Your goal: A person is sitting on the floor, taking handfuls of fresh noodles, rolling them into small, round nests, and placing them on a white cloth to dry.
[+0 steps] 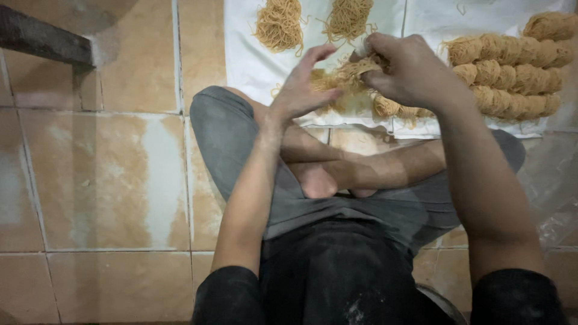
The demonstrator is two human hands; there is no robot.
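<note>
A person sat cross-legged on a tiled floor (108, 180), working a tuft of thin golden noodles (352, 69) above a white cloth (247, 60). The right hand (406, 69) had its fingers closed around the tuft; the left hand (301, 87) stood beside it, fingers spread and loose. Coiled noodle bundles (512, 75) (stacked in rows) lay to the right, two loose nests (280, 24) farther up the cloth.

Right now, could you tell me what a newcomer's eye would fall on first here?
The right hand pinches a loose tuft of noodle strands over the white cloth, the left hand open beside it. At the cloth's right edge lie neat rows of rolled noodle bundles; two loose nests sit at the top.
</note>
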